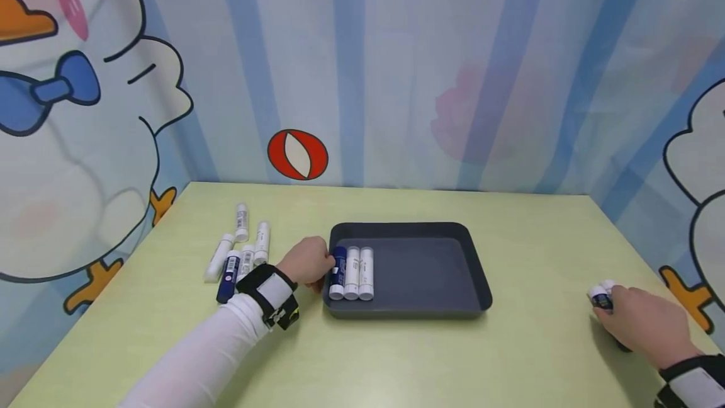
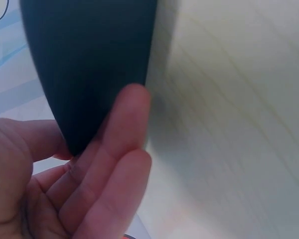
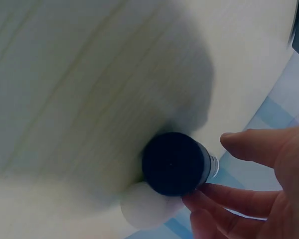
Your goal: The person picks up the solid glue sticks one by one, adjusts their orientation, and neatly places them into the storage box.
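My left hand (image 1: 308,261) is at the left side of a dark grey tray (image 1: 425,269); in the left wrist view its thumb and fingers pinch the tray's wall (image 2: 89,59). Inside, along the tray's left end, lie a navy glue stick (image 1: 338,272) and two white glue sticks (image 1: 359,272) side by side. Far to the right, my right hand (image 1: 648,326) is at another navy glue stick (image 3: 173,163) with a white one (image 3: 144,205) beside it. Its fingers touch the navy stick's side, while the thumb (image 3: 249,144) stands apart from it.
Left of the tray several more glue sticks lie loosely grouped, white ones (image 1: 219,258) and a navy one (image 1: 229,277). The pale yellow table (image 1: 408,357) ends at a patterned curtain (image 1: 391,80) behind.
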Available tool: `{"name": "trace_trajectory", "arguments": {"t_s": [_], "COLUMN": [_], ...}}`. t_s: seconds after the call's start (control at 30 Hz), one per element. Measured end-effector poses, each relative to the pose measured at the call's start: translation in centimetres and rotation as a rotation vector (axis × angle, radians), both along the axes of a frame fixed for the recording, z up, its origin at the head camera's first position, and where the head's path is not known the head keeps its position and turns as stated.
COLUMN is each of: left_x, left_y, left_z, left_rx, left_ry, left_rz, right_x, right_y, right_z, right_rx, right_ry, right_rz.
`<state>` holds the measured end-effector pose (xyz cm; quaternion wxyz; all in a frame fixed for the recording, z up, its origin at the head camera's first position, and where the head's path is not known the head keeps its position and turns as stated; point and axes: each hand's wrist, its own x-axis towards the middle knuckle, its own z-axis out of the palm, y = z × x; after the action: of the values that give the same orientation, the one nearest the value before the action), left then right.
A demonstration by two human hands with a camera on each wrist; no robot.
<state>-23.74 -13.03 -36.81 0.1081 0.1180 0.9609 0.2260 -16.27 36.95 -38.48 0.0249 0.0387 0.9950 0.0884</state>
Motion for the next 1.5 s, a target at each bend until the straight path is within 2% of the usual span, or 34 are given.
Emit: {"name": "trace_trajectory", "arguments": {"t_s": [0.1, 0.3, 0.63, 0.77, 0.87, 1.07, 1.17, 1.33, 1.5], "left_x": [0.1, 0.0, 0.2, 0.1, 0.0, -0.4, -0.8, -1.0, -0.8], "left_y": [0.1, 0.1, -0.2, -0.1, -0.1, -0.3, -0.6, -0.7, -0.7], "left_z": [-0.1, -0.4, -0.1, -0.2, -0.1, -0.1, -0.3, -0.2, 0.2], "left_rx": [-0.006, -0.011, -0.004, -0.004, -0.010, -0.001, 0.031, 0.070, 0.068], "left_ry": [-0.004, 0.003, -0.005, 0.010, 0.008, -0.037, -0.065, -0.127, -0.149], "left_rz": [-0.007, -0.018, 0.000, -0.005, -0.001, -0.004, -0.005, 0.013, 0.024], "right_x": [0.0, 0.0, -0.8, -1.0, -1.5, -2.7, -3.2, -3.9, -4.4], "right_y": [-0.1, -0.4, -2.1, -3.2, -4.0, -6.2, -7.7, -10.8, -13.8], "right_z": [-0.2, -0.3, -0.1, 0.6, 1.9, 4.8, 6.2, 7.9, 8.6], "right_rx": [-0.018, -0.080, -0.179, -0.242, -0.364, -0.790, -0.951, -1.140, -1.304], "right_ry": [-0.038, -0.077, -0.081, -0.094, -0.122, -0.213, -0.228, -0.234, -0.225], "right_rz": [-0.014, 0.020, 0.094, 0.104, 0.124, 0.145, 0.157, 0.200, 0.234]}}
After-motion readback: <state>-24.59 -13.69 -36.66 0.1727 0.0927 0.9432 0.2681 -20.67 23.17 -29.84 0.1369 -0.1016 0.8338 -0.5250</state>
